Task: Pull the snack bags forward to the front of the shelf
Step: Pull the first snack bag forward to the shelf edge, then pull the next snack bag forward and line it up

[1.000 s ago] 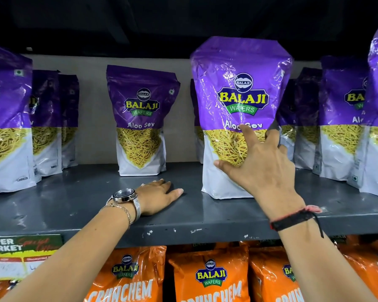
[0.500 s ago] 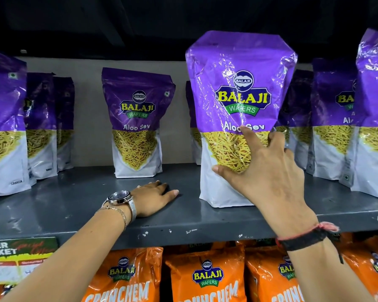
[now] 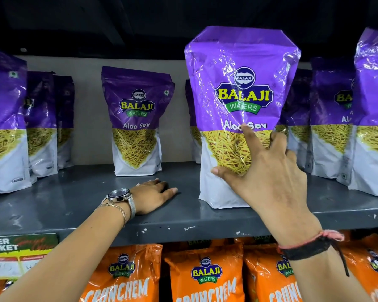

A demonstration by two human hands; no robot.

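A scuffed grey metal shelf (image 3: 52, 205) stands against a plain beige back wall (image 3: 87, 118), under dark shadow above.

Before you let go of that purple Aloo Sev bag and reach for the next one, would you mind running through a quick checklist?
1. Held Aloo Sev bag stands upright near the shelf's front edge: ok.
2. Right hand grips it, fingers spread on its front: ok.
3. Left hand lies flat on the shelf, holding nothing: ok.
4. Middle Aloo Sev bag sits far back near the wall: not ok, pull it next.
5. Path in front of that bag free except the left hand: ok.
6. Bags behind the held one upright: cannot tell, mostly hidden.
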